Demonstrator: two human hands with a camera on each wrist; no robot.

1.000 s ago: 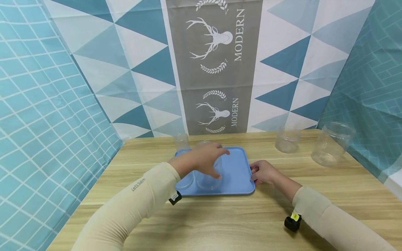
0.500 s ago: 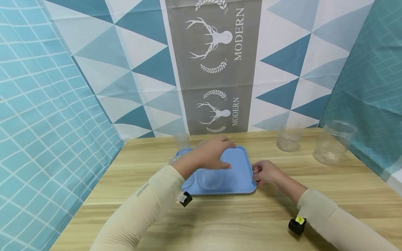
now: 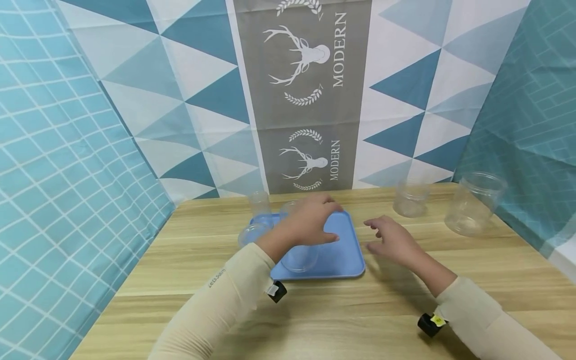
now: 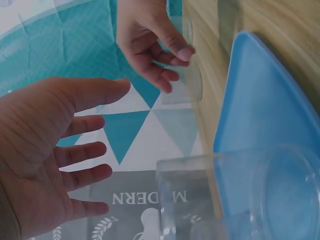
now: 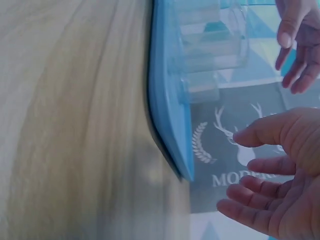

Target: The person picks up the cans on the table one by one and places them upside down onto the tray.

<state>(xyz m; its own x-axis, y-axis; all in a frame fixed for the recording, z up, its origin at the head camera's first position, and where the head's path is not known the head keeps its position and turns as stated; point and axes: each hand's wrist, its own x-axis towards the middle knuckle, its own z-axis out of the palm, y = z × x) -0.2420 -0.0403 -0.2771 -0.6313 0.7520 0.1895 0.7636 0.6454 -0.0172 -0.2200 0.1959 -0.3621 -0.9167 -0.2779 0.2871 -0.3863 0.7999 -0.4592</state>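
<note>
My left hand (image 3: pixel 310 220) hovers over the blue tray (image 3: pixel 339 255), fingers spread and holding nothing. Beneath it a clear plastic jar (image 3: pixel 299 259) stands on the tray, partly hidden by the hand. The left wrist view shows this hand's palm (image 4: pixel 35 155) apart from a clear jar (image 4: pixel 187 200). Just off the tray's right edge is my right hand (image 3: pixel 393 241), its fingers loosely extended and touching nothing. In the right wrist view a gap separates the right hand (image 5: pixel 285 180) from the tray (image 5: pixel 167 105).
Other clear containers are at the tray's left: a wide-rimmed one (image 3: pixel 254 232) and a narrow one (image 3: pixel 259 204) farther back. Two more clear jars stand at the back right, a small one (image 3: pixel 411 200) and a large one (image 3: pixel 474 205). Patterned cloth (image 3: pixel 310 100) hangs behind the wooden table (image 3: pixel 351 320).
My right hand has let go of the tray's right edge, lifted slightly and opened. My left hand has drifted right over the tray, leaving the jar below it standing.
</note>
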